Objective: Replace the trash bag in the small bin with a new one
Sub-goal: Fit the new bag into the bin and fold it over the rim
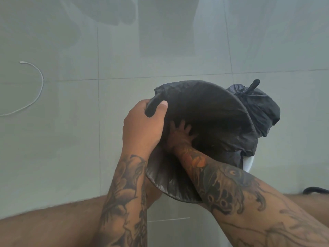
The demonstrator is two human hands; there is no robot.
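A new black trash bag (210,111) lines the small bin, its edge folded over the round rim; only a sliver of the white bin (248,164) shows at the lower right. My left hand (144,125) grips the bag-covered rim on the left side, thumb inside. My right hand (181,134) reaches deep inside the bin with fingers spread flat against the bag. The old black bag (258,107), tied in a knot at the top, sits on the floor just behind the bin on the right.
Grey floor tiles (71,139) surround the bin. A white cord (38,97) curves on the floor at the far left. A black cable (315,190) shows at the right edge. My bare legs fill the bottom of the view.
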